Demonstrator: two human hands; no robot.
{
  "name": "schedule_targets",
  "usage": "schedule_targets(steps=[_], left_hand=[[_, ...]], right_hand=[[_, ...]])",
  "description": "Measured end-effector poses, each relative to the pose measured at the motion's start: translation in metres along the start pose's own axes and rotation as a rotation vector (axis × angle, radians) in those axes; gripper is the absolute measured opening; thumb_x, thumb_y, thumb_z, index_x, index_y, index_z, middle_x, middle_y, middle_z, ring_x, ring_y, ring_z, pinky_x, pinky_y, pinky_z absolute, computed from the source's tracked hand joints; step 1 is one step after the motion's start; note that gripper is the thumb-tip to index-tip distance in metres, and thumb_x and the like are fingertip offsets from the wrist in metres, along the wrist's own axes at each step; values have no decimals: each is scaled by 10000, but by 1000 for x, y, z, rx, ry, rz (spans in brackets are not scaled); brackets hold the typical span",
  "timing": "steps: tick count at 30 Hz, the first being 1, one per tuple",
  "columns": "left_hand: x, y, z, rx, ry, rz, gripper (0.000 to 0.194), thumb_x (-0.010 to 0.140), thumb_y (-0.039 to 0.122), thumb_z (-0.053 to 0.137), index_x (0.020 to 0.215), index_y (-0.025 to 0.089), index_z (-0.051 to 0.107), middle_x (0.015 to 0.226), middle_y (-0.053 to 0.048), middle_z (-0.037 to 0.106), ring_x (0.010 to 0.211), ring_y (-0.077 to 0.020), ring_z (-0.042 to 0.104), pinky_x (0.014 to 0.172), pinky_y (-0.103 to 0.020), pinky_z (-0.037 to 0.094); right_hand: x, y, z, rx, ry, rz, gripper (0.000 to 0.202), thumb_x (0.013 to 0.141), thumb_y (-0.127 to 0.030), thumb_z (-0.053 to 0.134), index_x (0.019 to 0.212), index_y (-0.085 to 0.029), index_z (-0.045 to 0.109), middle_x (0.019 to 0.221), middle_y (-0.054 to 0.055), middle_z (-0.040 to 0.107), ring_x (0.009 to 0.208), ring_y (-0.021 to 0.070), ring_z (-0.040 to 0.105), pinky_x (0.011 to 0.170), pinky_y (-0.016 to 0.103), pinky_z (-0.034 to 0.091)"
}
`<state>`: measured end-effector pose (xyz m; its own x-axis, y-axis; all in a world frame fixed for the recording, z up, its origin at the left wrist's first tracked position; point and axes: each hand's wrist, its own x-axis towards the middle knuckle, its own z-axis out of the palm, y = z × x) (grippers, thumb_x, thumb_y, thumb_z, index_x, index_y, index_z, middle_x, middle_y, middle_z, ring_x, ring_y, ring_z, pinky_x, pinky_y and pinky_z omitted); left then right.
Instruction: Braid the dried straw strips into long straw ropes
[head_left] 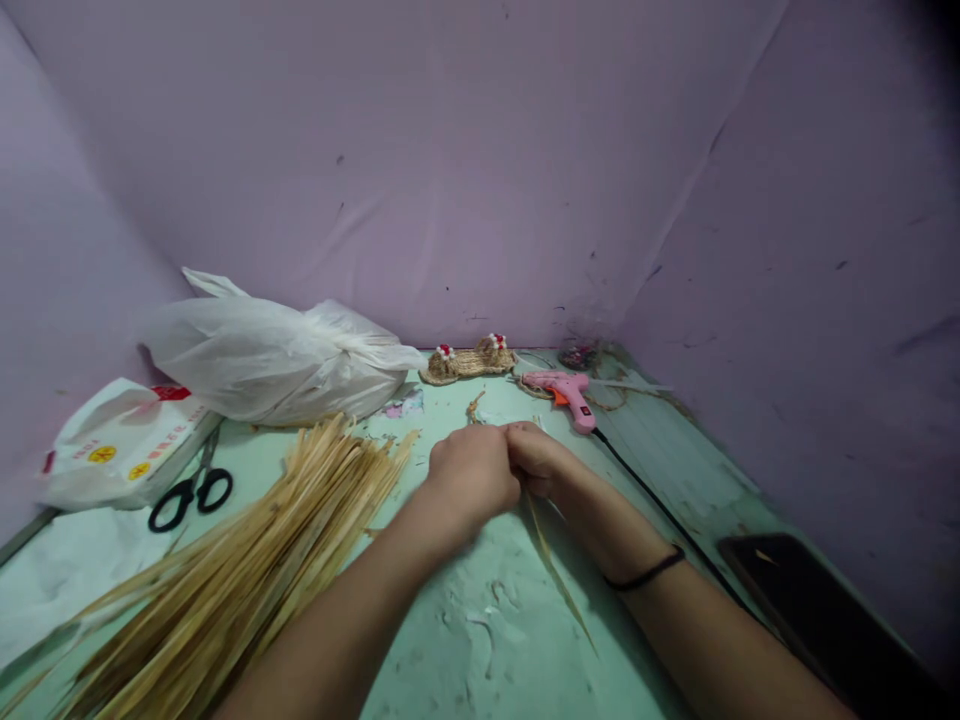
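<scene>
Straw strip (pixel 553 562) trails toward 5 o'clock from between your left hand (pixel 474 468) and right hand (pixel 537 455), both curled closed, apparently pinching it. You're seemingly working its hidden end; the next move likely calls for steady tension.

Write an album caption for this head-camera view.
Left hand and right hand together, a dried strip trailing below, with a straw-coloured bundle and a pink glue gun nearby.

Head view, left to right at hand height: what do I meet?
White packet, black-handled scissors, bundle of dry strips, left hand, right hand, black cord.
</scene>
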<state>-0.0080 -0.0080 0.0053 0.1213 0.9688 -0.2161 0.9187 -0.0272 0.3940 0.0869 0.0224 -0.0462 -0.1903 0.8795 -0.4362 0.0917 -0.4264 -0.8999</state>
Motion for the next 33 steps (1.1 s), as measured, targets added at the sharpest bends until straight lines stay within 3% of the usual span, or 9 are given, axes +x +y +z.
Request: schedule_targets(steps=[3,5,9,12,17,23,28,33], left_hand=[[13,-17,-11,-136,47,-74,140,593,235,561,626,116,627,584,-104,612,555,-182,577,492,-229,383],[23,-28,-13,-375,64,-181,133,626,188,507,643,108,612,527,-63,585,425,-120,505,416,-207,344],[33,-38,-2,-879,-280,-267,134,644,75,444,618,93,574,445,-11,518,351,-61,411,349,-162,303],[35,-39,6,-1035,-448,-286,135,657,48,449,581,87,554,460,-14,522,368,-47,432,350,-139,313],[34,-34,7,-827,-316,-322,156,644,59,473,497,99,503,356,15,434,313,-55,377,340,-167,280],[30,-26,7,-523,-204,-358,177,589,122,492,423,142,433,269,34,313,284,-72,298,356,-209,212],[30,-27,11,-546,-193,-304,202,612,154,473,418,157,417,274,29,309,276,-78,281,348,-218,194],[31,-27,13,-707,-184,-352,162,557,123,465,413,154,398,272,40,314,259,-56,268,332,-192,183]], right_hand=[[0,-3,-5,15,-89,35,83,521,-65,449,467,-128,444,333,-82,263,306,14,159,339,182,86],[0,-3,-8,36,-148,64,78,554,-79,468,488,-119,477,336,-74,297,295,14,180,327,174,90],[3,0,-11,112,-214,58,62,575,-84,488,537,-118,521,399,-20,465,343,46,367,348,161,240],[5,2,-13,92,-234,4,50,574,-85,518,588,-110,560,481,3,545,398,50,425,373,157,266],[6,0,-14,-290,-143,-182,76,567,-109,550,629,-105,594,518,-2,572,416,46,403,405,166,258],[-8,-8,-5,-1000,147,-452,131,592,-150,537,648,-131,654,591,59,632,552,128,510,487,217,295],[-25,-15,4,-1303,299,-434,184,636,-233,526,719,-153,669,700,126,652,655,209,572,529,262,317],[-36,-18,11,-1350,349,-343,222,673,-290,533,754,-133,667,727,155,644,698,236,588,570,278,351]])
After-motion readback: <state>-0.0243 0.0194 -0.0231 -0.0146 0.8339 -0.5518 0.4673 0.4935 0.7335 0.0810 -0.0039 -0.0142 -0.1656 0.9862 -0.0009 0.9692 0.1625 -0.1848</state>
